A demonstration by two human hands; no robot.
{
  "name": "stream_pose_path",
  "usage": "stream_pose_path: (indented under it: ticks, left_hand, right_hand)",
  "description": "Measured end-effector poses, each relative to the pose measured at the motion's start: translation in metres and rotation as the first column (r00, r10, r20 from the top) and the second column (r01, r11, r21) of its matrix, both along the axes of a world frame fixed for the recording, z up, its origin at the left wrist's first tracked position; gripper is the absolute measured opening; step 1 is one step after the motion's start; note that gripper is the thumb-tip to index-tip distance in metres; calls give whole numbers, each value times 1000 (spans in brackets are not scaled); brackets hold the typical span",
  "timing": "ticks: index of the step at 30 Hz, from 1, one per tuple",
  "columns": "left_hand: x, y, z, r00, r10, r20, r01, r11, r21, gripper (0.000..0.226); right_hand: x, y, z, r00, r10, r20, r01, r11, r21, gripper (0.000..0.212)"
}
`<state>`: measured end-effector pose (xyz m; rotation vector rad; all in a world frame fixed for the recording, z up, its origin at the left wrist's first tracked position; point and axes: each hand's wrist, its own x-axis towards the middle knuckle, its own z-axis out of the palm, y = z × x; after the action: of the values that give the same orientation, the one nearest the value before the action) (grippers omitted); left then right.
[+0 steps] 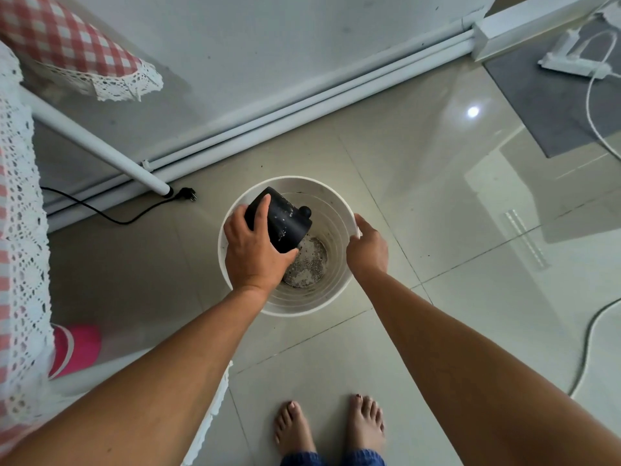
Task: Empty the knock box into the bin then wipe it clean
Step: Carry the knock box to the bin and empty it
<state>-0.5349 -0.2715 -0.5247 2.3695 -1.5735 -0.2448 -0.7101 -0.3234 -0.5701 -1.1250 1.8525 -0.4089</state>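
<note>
We are tipping the black knock box over the round white bin, which is standing on the tiled floor just ahead of our bare feet. Our left hand is closing its grip round the box's body near the closed end, fingers curled over the top and thumb underneath. The mouth seems to be facing down into the bin. The box is hanging within the ring of the rim, above the speckled coffee grounds lying on the bin's bottom. Our right hand is pinching the bin's right rim, steadying it. We are judging the box to be stiff and light enough for one hand. Its smooth wall, flecked with pale specks, could slip, so a full wrap round the body is looking safest, clear of the mouth and the knock bar. The bin is looking thin and light, likely to slide or tip unless held. Counting, we are seeing one knock box, one bar knob, one bin and two hands, both busy. We are seeing no cloth for the wiping.
</note>
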Motion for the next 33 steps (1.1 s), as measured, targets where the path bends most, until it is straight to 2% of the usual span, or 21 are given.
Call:
stream_pose_path:
  ticks: [10,21,27,30,33]
  left_hand:
    - [5,8,-1,958,-166,235,182,982,-51,116]
    - [6,9,-2,957,-197,215,213,976,-53,110]
    - [5,4,0,983,-120,142,130,990,-60,109]
    - [5,-2,1,999,-53,6,53,996,-68,107]
    - [7,-9,0,982,60,-180,-60,998,10,101]
  right_hand:
    - [-1,0,-3,1000,4,-14,-4,1000,22,55]
    - [0,0,1,1000,-15,-26,16,1000,23,54]
    - [0,0,5,999,-18,-33,19,999,32,54]
    - [1,1,7,999,-16,-28,16,1000,26,54]
    - [1,1,7,1000,-20,-10,20,999,32,54]
